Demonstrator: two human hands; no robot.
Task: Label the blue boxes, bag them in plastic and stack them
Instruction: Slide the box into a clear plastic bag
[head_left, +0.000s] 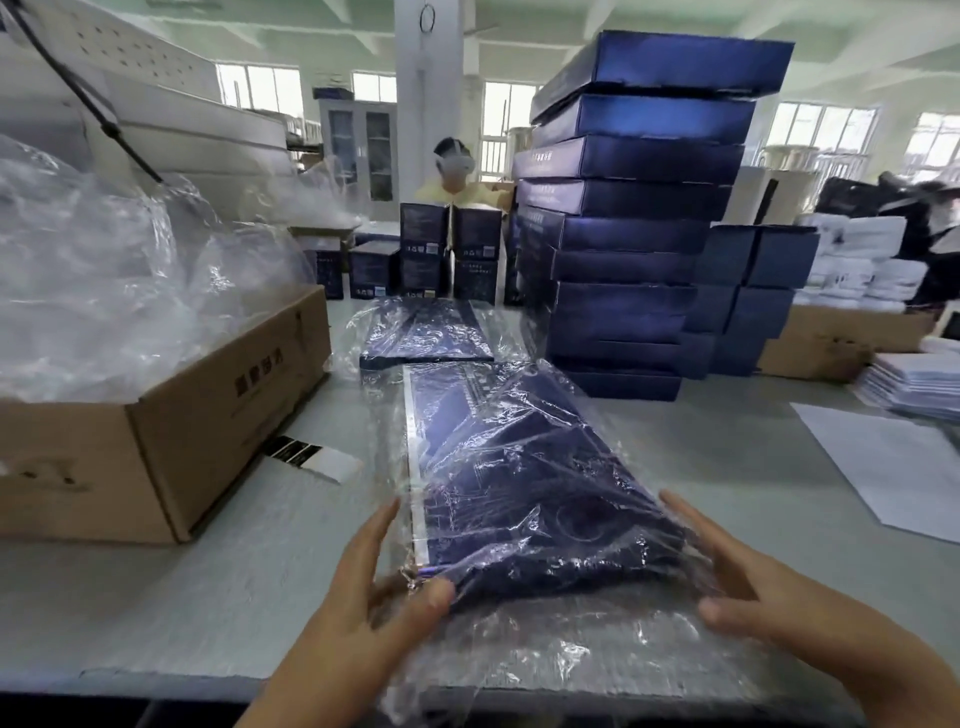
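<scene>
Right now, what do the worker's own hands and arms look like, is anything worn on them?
Both are bare. The left hand and right hand wear no gloves, and no rings or watch show. The forearms run out of the bottom of the view with no sleeve or cuff in sight. Fingernails look short and unpainted. No tools, straps or cables are attached.

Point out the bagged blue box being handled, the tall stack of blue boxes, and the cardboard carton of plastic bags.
bagged blue box (519, 467): head view, middle of its wrapped top face.
tall stack of blue boxes (634, 228): head view, front side of a mid-stack box.
cardboard carton (234, 415): head view, its printed side wall.
</scene>
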